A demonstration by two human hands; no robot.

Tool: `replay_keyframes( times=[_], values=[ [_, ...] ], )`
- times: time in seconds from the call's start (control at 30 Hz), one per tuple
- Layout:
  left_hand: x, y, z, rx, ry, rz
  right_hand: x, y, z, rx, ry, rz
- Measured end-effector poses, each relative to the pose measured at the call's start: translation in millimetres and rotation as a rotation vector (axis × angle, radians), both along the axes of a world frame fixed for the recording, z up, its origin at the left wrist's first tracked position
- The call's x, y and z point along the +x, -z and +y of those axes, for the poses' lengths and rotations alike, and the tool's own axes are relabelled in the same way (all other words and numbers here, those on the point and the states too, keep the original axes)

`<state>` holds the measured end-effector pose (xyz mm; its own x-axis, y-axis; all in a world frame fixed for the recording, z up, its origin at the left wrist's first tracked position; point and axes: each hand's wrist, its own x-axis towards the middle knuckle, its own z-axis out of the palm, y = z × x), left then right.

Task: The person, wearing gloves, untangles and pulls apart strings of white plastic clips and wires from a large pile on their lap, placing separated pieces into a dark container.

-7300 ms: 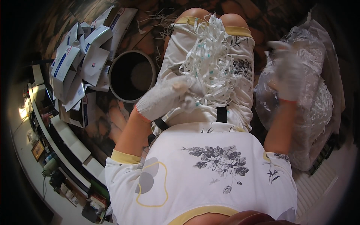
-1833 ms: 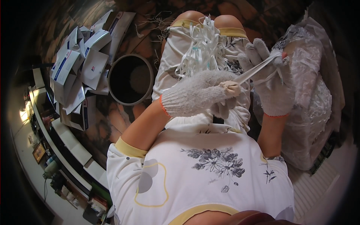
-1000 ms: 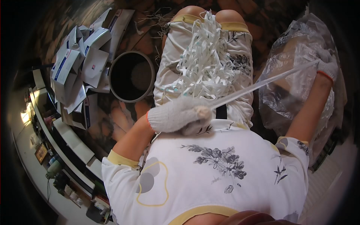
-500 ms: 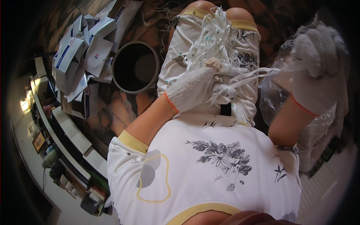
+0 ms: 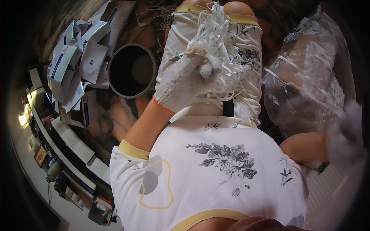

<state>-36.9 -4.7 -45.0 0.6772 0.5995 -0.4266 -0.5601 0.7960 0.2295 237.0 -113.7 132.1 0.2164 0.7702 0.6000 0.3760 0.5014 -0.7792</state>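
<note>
A tangled bundle of thin white strips [image 5: 221,42] lies across my lap, over the printed shorts. My left hand [image 5: 185,75], in a grey-white knitted glove with an orange cuff, rests against the bundle's near left side. Its fingers are curled in; what lies inside them is hidden. At the far right edge, my gloved right hand [image 5: 347,134] is smeared by motion. A loose white strip [image 5: 293,84] runs from it across the front of a clear plastic bag [image 5: 316,57], its other end free near my knee.
Left of my legs stands a dark round bin [image 5: 133,71]. Beyond it is a pile of folded white and blue cartons [image 5: 73,61]. Scattered strips [image 5: 154,15] lie on the patterned floor. A long shelf with small objects [image 5: 61,169] curves along the far left.
My right hand has swept outward and down to the right, drawing a strip away from the bundle. My left hand has shifted slightly up and left, staying by the bundle.
</note>
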Motion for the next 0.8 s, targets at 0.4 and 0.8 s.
replay_keyframes(
  times=[0.4, 0.8],
  values=[
    [-1.6, -20.2, 5.8, 0.505, 0.353, 0.298, -64.4, 161.1, 23.4, -0.811, 0.164, -0.294],
    [42.3, -42.4, 11.0, 1.309, 0.558, 0.441, -71.6, 88.3, 17.3, -0.786, 0.058, 0.148]
  ],
)
